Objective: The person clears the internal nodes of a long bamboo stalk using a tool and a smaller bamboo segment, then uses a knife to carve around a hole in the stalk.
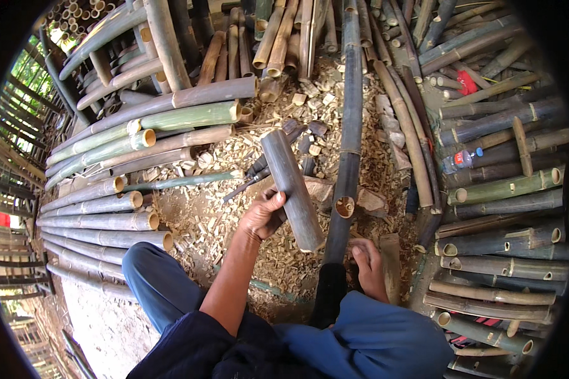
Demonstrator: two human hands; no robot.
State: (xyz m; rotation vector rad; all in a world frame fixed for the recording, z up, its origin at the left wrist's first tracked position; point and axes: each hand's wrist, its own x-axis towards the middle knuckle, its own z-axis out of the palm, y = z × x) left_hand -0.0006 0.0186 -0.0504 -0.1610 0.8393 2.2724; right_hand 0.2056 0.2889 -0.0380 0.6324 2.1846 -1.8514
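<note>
My left hand (264, 215) is closed around a short, dark grey-brown bamboo length (293, 192), which tilts up and to the left over the wood chips. A long dark bamboo pole (349, 132) runs away from between my legs, with a round hole cut through its wall near me. Beside that pole, just right of its near end, my right hand (370, 264) hangs with its fingers loosely apart and nothing in them. Beyond the short piece, a long thin tool (250, 183) with a dark handle lies on the chips.
Pale wood chips (234, 221) cover the ground around me. Cut bamboo poles (101, 221) lie stacked on the left, and more poles with holes (506, 265) on the right. A plastic bottle (461, 160) rests among the right-hand poles. Flat stones (373, 201) sit beside the long pole.
</note>
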